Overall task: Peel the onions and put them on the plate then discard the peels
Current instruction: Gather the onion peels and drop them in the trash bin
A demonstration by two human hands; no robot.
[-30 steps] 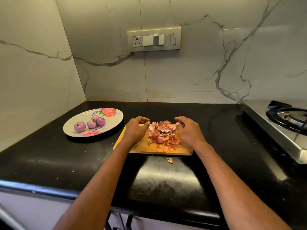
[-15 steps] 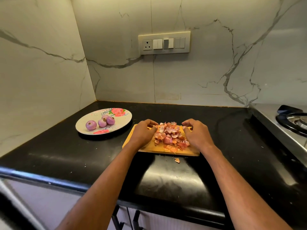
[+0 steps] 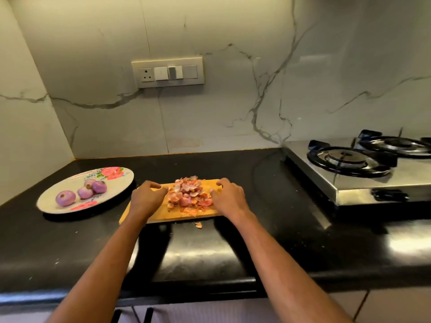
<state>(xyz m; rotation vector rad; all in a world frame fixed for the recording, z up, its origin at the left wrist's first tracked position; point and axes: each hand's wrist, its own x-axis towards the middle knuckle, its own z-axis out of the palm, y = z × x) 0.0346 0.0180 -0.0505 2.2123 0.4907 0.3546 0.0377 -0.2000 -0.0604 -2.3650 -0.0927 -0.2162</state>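
A heap of reddish onion peels (image 3: 190, 194) lies on a wooden cutting board (image 3: 163, 215) in the middle of the black counter. My left hand (image 3: 147, 198) rests on the board at the heap's left side, its curled fingers against the peels. At the heap's right side, my right hand (image 3: 229, 198) does the same, so both hands cup the pile between them. To the left, several peeled purple onions (image 3: 66, 198) sit on a white floral plate (image 3: 116, 183). One loose peel scrap (image 3: 198, 225) lies on the counter just in front of the board.
A steel gas stove (image 3: 354, 180) with black burners stands at the right. A marble wall with a switch panel (image 3: 168, 72) rises behind, and another wall closes the left side. The counter's front edge (image 3: 186, 283) runs just below my forearms.
My head has turned right, so more of the stove shows. Both hands stay on either side of the peel heap, and the board and plate have not moved.
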